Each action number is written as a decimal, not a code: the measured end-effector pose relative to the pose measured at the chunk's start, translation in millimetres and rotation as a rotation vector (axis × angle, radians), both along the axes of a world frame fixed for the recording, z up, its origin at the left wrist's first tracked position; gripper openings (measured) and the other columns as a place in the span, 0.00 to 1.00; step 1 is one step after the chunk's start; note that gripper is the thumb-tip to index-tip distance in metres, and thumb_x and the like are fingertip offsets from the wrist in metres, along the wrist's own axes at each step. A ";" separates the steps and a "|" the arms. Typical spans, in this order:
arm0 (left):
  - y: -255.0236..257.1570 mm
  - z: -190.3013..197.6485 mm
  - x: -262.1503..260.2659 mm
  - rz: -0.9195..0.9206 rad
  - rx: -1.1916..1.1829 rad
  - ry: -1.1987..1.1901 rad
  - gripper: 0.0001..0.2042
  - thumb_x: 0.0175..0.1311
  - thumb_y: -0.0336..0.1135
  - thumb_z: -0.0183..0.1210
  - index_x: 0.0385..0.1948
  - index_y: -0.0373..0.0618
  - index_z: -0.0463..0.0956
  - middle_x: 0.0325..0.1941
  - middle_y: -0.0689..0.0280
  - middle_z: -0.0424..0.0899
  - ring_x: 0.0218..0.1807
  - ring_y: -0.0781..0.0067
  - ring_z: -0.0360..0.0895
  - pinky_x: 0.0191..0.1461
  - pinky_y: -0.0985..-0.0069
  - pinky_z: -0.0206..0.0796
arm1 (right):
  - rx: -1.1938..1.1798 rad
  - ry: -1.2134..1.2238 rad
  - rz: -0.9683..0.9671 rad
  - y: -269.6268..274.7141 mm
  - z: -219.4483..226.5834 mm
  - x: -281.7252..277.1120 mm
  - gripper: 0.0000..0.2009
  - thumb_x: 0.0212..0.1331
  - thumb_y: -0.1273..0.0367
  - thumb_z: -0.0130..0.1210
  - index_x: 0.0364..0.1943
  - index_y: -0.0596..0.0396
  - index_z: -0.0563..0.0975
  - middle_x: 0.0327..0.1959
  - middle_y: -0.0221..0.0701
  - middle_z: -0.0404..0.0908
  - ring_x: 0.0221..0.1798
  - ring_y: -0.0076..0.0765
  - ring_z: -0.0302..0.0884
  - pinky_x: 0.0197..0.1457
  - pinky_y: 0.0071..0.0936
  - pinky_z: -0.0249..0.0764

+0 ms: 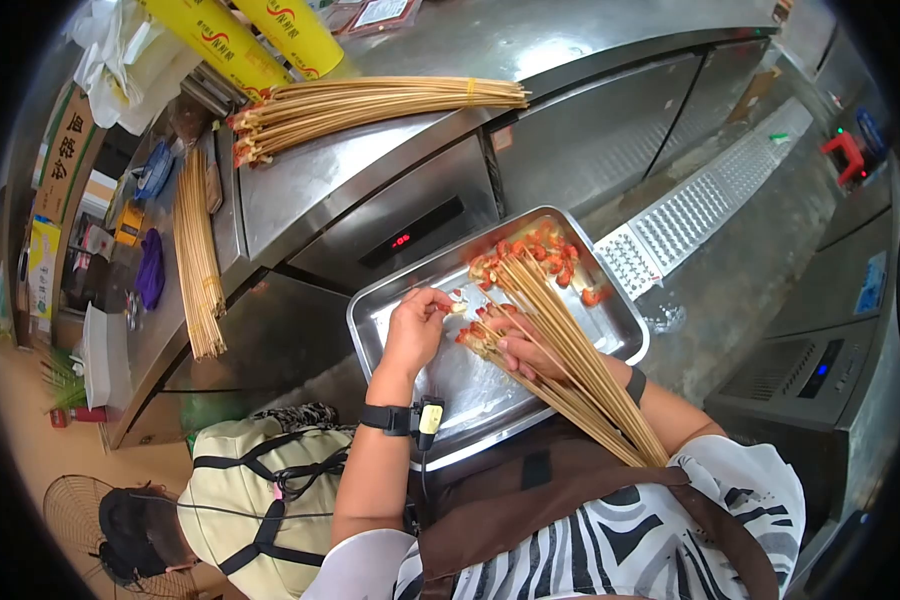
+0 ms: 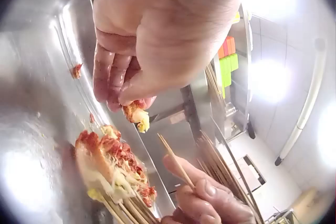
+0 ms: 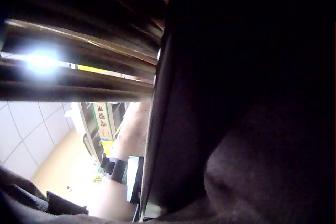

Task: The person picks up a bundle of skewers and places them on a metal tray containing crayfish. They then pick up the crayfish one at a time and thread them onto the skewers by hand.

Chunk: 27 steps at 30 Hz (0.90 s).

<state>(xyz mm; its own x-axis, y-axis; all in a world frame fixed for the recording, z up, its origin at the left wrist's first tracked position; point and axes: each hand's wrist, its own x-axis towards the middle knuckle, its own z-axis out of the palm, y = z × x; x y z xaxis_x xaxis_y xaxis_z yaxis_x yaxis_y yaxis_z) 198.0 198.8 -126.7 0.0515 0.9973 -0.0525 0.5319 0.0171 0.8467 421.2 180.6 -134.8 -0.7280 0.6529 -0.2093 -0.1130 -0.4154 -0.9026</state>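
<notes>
Pinching a small piece of meat (image 2: 136, 116) between thumb and fingertips of the left hand (image 1: 416, 325), nearly closed; curling the right hand (image 1: 522, 342) round a bundle of sticks (image 1: 590, 375), and angling one bare stick (image 2: 176, 161) up near the meat; working over a metal tray (image 1: 470, 385), with loose red pieces (image 1: 592, 297) lying toward its far right; probably needing steady support close below the tip, aiming for the meat's thick middle, keeping fingertips off the point.
</notes>
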 end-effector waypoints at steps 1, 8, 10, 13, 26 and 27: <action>-5.2 1.2 0.7 0.004 -0.004 0.001 0.08 0.51 0.15 0.50 0.31 0.37 0.74 0.34 0.65 0.75 0.38 0.77 0.76 0.43 0.82 0.68 | -0.004 0.001 0.004 -1.6 0.0 -1.0 0.20 0.64 0.68 0.39 0.59 0.59 0.58 0.21 0.26 0.69 0.17 0.14 0.62 0.20 0.13 0.61; -21.4 3.6 21.9 0.128 -0.102 -0.442 0.08 0.55 0.17 0.51 0.34 0.38 0.73 0.38 0.64 0.76 0.39 0.75 0.76 0.44 0.80 0.69 | 0.025 0.056 -0.058 -5.1 -6.6 -2.4 0.20 0.63 0.70 0.41 0.59 0.53 0.60 0.21 0.24 0.65 0.19 0.15 0.59 0.23 0.14 0.61; -22.0 7.8 27.4 0.172 -0.113 -0.586 0.08 0.56 0.18 0.51 0.36 0.39 0.73 0.39 0.63 0.76 0.40 0.74 0.76 0.44 0.79 0.70 | 0.059 -0.009 -0.012 -3.4 -6.8 -3.3 0.21 0.65 0.68 0.38 0.62 0.55 0.57 0.20 0.22 0.65 0.18 0.13 0.58 0.24 0.13 0.62; -20.9 10.1 32.2 0.220 -0.080 -0.682 0.07 0.58 0.22 0.52 0.38 0.38 0.72 0.41 0.61 0.77 0.41 0.71 0.77 0.44 0.78 0.71 | -0.009 0.047 -0.036 -4.6 -9.1 -4.2 0.20 0.63 0.67 0.42 0.60 0.53 0.62 0.26 0.24 0.68 0.26 0.17 0.62 0.30 0.17 0.63; -17.9 -26.6 29.2 0.278 0.038 -0.633 0.08 0.60 0.24 0.52 0.41 0.34 0.72 0.40 0.60 0.79 0.42 0.73 0.77 0.45 0.79 0.71 | -0.016 -0.061 -0.074 -8.0 13.0 -2.1 0.23 0.64 0.61 0.43 0.61 0.55 0.60 0.29 0.22 0.66 0.28 0.16 0.61 0.32 0.16 0.63; -18.3 -27.6 28.9 0.256 0.072 -0.613 0.08 0.61 0.24 0.51 0.41 0.34 0.72 0.40 0.60 0.79 0.42 0.72 0.77 0.45 0.79 0.70 | -0.012 -0.063 -0.070 -7.5 14.5 -2.6 0.23 0.64 0.61 0.43 0.61 0.55 0.60 0.28 0.21 0.65 0.27 0.15 0.60 0.32 0.15 0.62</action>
<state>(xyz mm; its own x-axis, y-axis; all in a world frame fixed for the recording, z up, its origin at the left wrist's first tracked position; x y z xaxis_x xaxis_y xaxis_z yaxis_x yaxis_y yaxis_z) 226.9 180.5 -154.3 -0.1881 0.9819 -0.0224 -0.0592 0.0114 0.9982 418.6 173.1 -120.2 -0.6662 0.6985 -0.2613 -0.0853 -0.4194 -0.9038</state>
